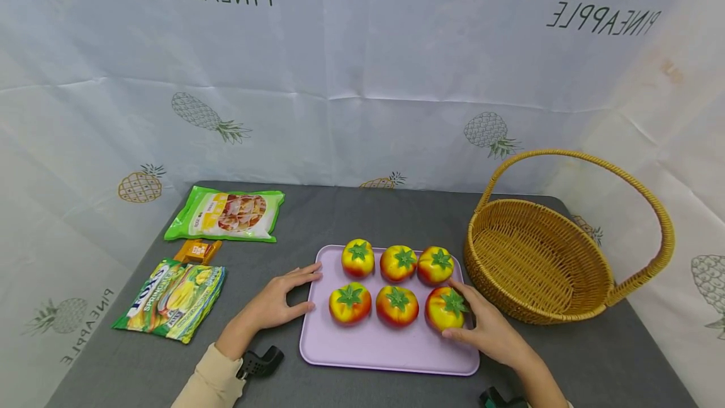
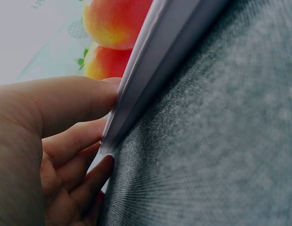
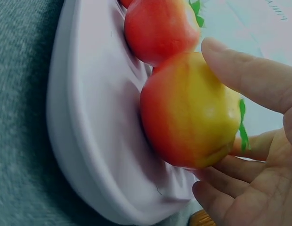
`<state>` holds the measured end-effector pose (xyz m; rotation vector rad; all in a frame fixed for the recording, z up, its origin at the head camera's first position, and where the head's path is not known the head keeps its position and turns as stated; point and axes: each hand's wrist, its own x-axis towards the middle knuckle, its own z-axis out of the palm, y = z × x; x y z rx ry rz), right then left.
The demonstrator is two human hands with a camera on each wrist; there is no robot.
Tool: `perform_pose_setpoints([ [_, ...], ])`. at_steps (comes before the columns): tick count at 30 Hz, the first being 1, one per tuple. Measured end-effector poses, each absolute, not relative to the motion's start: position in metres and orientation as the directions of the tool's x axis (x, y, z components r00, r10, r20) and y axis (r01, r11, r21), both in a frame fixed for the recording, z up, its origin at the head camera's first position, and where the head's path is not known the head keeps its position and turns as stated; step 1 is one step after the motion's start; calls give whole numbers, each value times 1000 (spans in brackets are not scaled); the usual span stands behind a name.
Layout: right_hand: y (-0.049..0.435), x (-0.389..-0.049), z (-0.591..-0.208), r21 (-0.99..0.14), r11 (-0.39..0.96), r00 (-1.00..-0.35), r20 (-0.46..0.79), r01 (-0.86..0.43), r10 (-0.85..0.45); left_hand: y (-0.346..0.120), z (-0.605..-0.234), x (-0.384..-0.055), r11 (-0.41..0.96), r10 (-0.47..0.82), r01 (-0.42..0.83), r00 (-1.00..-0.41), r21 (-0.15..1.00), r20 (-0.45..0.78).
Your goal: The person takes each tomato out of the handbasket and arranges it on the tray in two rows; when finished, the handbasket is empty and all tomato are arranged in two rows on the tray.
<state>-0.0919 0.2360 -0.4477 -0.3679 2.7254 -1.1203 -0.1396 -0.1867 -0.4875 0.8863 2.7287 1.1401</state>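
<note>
Several red-and-yellow tomatoes with green leafy tops stand in two rows on a lilac tray (image 1: 391,354). At the tray's left rim, my left hand (image 1: 277,301) rests its thumb and extended fingertips against the edge. In the left wrist view, the thumb (image 2: 89,96) touches the rim from the near side. My right hand (image 1: 493,329) holds the front-right tomato (image 1: 444,309) between thumb and fingers. The right wrist view shows that tomato (image 3: 188,113) close to the tray surface, the thumb on one side and the fingers partly hidden behind it.
A wicker basket (image 1: 535,257) with a tall handle stands right of the tray. On the left lie a green-edged food bag (image 1: 226,214), a small orange packet (image 1: 198,251) and a Spanish-style vegetable pack (image 1: 172,300). A pineapple-print cloth (image 1: 340,131) hangs behind the grey table (image 1: 272,383).
</note>
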Motion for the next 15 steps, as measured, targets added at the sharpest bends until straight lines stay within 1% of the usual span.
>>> perform_pose_setpoints([
  [8,239,-88,-437,-674,717,-954,-59,-180,-295,-187,-488,-140,560,531,493,-830,666,167],
  [15,246,-80,-420,-624,739,-951,22,-254,-308,-186,-489,-138,557,533,496,-829,666,172],
])
